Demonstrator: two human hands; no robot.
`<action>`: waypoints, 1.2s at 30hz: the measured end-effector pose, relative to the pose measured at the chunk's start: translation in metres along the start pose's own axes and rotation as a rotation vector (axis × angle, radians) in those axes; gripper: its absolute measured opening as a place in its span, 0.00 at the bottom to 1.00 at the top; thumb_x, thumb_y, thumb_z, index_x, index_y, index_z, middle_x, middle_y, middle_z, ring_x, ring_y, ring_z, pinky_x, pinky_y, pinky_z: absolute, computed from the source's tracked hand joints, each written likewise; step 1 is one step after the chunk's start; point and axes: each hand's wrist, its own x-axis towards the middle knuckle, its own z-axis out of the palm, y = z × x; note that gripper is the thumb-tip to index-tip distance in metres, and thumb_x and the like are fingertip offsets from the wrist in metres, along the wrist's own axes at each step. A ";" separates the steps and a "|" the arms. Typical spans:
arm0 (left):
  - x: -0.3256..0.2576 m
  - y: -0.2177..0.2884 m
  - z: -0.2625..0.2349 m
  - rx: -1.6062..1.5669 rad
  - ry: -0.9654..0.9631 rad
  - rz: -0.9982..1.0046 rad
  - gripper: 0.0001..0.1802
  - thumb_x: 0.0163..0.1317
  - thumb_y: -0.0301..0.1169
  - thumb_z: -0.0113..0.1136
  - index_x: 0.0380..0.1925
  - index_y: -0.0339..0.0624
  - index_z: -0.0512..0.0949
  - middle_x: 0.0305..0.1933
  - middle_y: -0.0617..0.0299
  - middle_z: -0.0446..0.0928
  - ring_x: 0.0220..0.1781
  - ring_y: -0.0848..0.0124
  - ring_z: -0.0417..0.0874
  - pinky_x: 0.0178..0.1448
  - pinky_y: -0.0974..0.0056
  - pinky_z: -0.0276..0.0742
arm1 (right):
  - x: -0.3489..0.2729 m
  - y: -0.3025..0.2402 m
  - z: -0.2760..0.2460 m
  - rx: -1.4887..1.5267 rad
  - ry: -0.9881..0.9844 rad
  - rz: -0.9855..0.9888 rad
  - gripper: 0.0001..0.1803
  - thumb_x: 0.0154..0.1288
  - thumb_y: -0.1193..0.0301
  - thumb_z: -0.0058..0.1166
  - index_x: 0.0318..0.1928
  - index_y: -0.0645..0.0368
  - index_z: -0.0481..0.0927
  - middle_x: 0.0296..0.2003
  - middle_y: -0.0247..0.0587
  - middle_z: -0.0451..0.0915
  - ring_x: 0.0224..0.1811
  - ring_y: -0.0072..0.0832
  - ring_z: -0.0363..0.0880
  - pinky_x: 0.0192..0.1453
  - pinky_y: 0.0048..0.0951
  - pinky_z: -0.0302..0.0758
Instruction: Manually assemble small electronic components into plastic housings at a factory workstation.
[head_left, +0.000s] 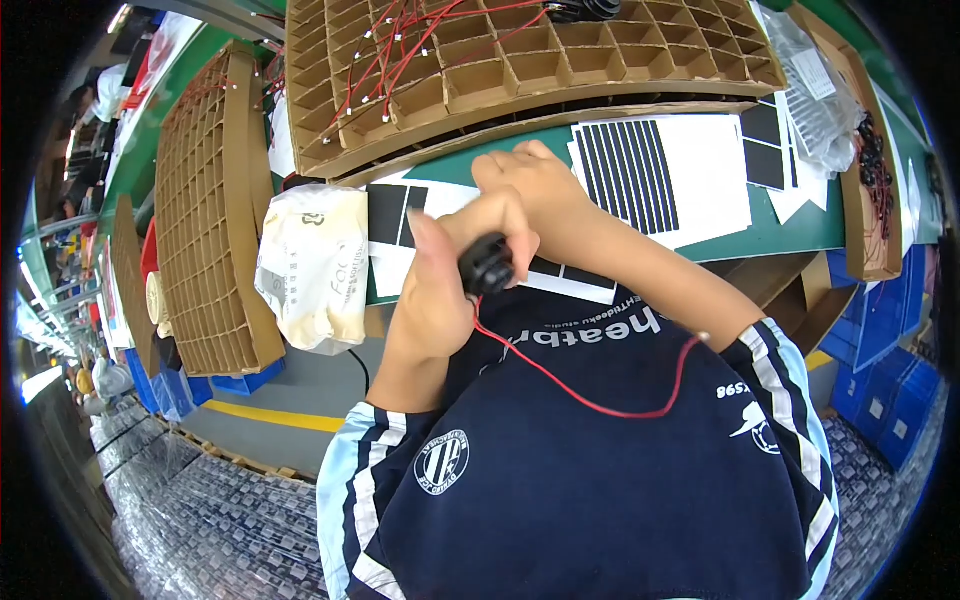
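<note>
My left hand [437, 290] is closed round a small round black part [487, 265], its thumb sticking up. From that part a thin red wire [560, 390] loops down in front of my dark shirt and ends in a small pale connector. Just beyond, my right hand [530, 185] is closed with its fingers curled in; anything inside it is hidden. It is above the green worktop [450, 172], left of a white sheet with black strips [630, 175]. Beside my left hand is a white sheet with black rectangles [400, 212], partly covered by a cream printed bag [315, 265].
At the back stands a divided cardboard tray [520, 70] with loose red wires and a black part. Another divided tray [205, 215] is at the left. To the right are a clear plastic bag [815, 95], a carton of black parts with red wires [875, 190] and blue bins [885, 400].
</note>
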 end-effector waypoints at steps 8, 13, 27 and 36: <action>0.010 -0.015 -0.005 -0.656 -0.178 0.145 0.20 0.65 0.48 0.28 0.33 0.41 0.59 0.13 0.60 0.61 0.09 0.80 0.52 0.16 0.74 0.51 | -0.009 0.008 -0.038 0.824 0.062 0.390 0.04 0.55 0.74 0.49 0.28 0.62 0.71 0.26 0.40 0.75 0.28 0.24 0.73 0.36 0.24 0.70; 0.014 -0.021 0.000 -0.688 -0.054 0.166 0.23 0.64 0.51 0.24 0.29 0.43 0.60 0.10 0.61 0.58 0.07 0.80 0.48 0.14 0.74 0.48 | -0.020 -0.019 -0.078 1.429 0.303 0.533 0.02 0.57 0.77 0.45 0.30 0.61 0.72 0.45 0.39 0.69 0.38 0.19 0.68 0.44 0.21 0.65; 0.023 -0.016 0.032 -0.422 0.384 0.119 0.18 0.63 0.43 0.29 0.25 0.41 0.62 0.16 0.63 0.64 0.13 0.79 0.63 0.15 0.78 0.57 | -0.022 -0.036 -0.084 1.735 0.179 0.544 0.06 0.57 0.74 0.50 0.32 0.66 0.73 0.46 0.38 0.64 0.33 0.19 0.73 0.36 0.18 0.73; 0.028 -0.023 0.028 -0.242 0.418 0.131 0.16 0.62 0.44 0.32 0.24 0.44 0.59 0.20 0.66 0.60 0.19 0.77 0.64 0.22 0.75 0.63 | -0.021 -0.033 -0.079 1.642 0.226 0.528 0.06 0.55 0.73 0.53 0.30 0.62 0.73 0.42 0.37 0.66 0.33 0.17 0.70 0.38 0.17 0.70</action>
